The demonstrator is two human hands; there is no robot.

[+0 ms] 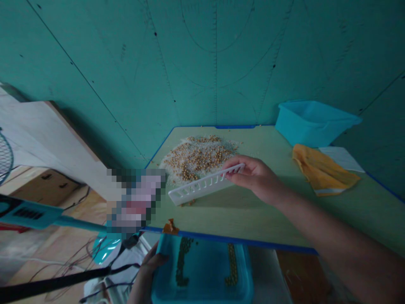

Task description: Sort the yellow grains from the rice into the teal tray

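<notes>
The right hand [248, 171] is pinching one end of the white slotted tray [202, 185] at the near side of the bean pile [199, 158] on the table [262, 215]. The left hand [150, 266] is gripping the blue tub [205, 266] below the front edge. The operator is apparently raking beans; the next move is calling for a level tub.

The rectangular tabletop of pale wood-grain finish with blue edging [240, 223] bears a spread heap of round tan beans mixed with fine white grains [205, 157] at its far left. Toward the far right stands a turquoise plastic bin [313, 134], with a crumpled orange-yellow cloth [325, 169] and flat white sheet [344, 158] nearer. A crumpled brown scrap [171, 227] sits at the near left edge.
</notes>
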